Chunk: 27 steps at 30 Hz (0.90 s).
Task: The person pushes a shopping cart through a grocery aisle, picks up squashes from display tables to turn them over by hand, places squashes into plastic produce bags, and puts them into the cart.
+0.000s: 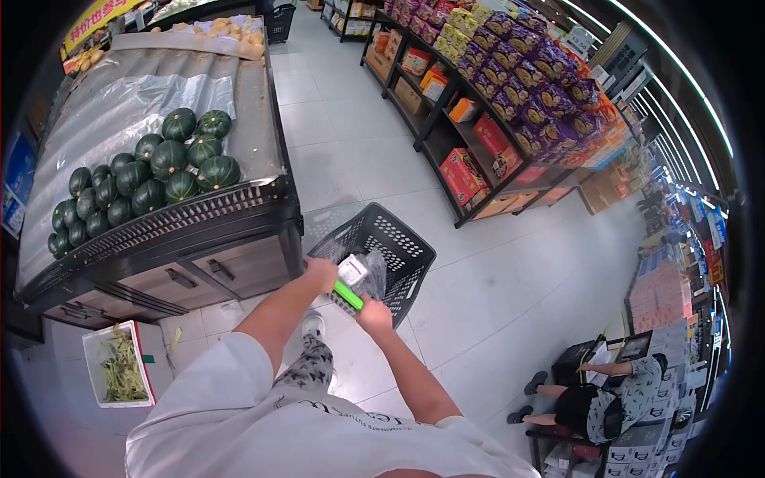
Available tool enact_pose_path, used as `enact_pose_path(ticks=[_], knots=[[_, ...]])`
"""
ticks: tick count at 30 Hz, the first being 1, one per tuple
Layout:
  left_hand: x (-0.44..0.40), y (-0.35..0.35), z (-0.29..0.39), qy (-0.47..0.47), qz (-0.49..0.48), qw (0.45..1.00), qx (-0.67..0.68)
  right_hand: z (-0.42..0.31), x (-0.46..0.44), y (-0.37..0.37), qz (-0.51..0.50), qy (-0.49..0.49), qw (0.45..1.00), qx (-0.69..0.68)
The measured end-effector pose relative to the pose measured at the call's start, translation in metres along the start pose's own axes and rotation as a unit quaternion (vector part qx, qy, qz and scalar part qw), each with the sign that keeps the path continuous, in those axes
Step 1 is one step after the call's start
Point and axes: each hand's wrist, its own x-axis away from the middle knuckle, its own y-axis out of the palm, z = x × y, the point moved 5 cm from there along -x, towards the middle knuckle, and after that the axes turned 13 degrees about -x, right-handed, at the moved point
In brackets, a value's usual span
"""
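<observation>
Both of my hands are closed round the bright green handle [348, 295] of a black perforated shopping basket [410, 259]. My left hand [322, 276] grips the handle's left end, beside the corner of the produce stand. At its right end is my right hand [374, 314], with the fingers wrapped round it. Inside the basket lies a clear plastic bag [372, 275] with a white label [352, 270]; what the bag holds I cannot make out.
Dark green squashes [169, 159] are piled on a produce stand [263, 127] at left. A white box [151, 350] of leafy scraps sits on the floor below it. Shelves of purple packets [526, 72] stand ahead right. Another person [629, 398] is at the lower right.
</observation>
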Motion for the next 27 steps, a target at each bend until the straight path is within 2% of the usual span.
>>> enact_pose_path(ticks=[4, 8, 11, 15, 16, 17, 20, 23, 27], knots=[[-0.038, -0.030, 0.008, 0.024, -0.023, 0.999, 0.026, 0.031, -0.041, -0.031, -0.024, 0.011, 0.999, 0.027], [-0.085, -0.051, 0.014, 0.063, -0.091, 0.992, 0.067, 0.070, -0.093, -0.052, -0.062, -0.003, 0.998, 0.021], [-0.106, -0.075, 0.016, 0.054, -0.087, 0.987, 0.122, 0.093, -0.129, -0.066, -0.109, -0.009, 0.993, 0.053], [-0.135, -0.103, 0.014, 0.023, -0.060, 0.984, 0.168, 0.111, -0.175, -0.094, -0.153, 0.052, 0.984, 0.073], [-0.141, -0.112, 0.016, 0.019, -0.067, 0.983, 0.170, 0.136, -0.195, -0.085, -0.154, 0.070, 0.980, 0.102], [-0.145, -0.118, 0.016, 0.013, -0.075, 0.982, 0.171, 0.140, -0.210, -0.087, -0.188, 0.023, 0.973, 0.130], [-0.180, -0.124, 0.016, 0.019, -0.086, 0.976, 0.201, 0.125, -0.237, -0.126, -0.232, 0.046, 0.966, 0.103], [-0.212, -0.132, 0.013, 0.019, -0.075, 0.970, 0.231, 0.150, -0.280, -0.132, -0.252, 0.003, 0.963, 0.095], [-0.245, -0.156, 0.007, -0.011, -0.044, 0.968, 0.246, 0.148, -0.327, -0.158, -0.248, -0.005, 0.959, 0.138]])
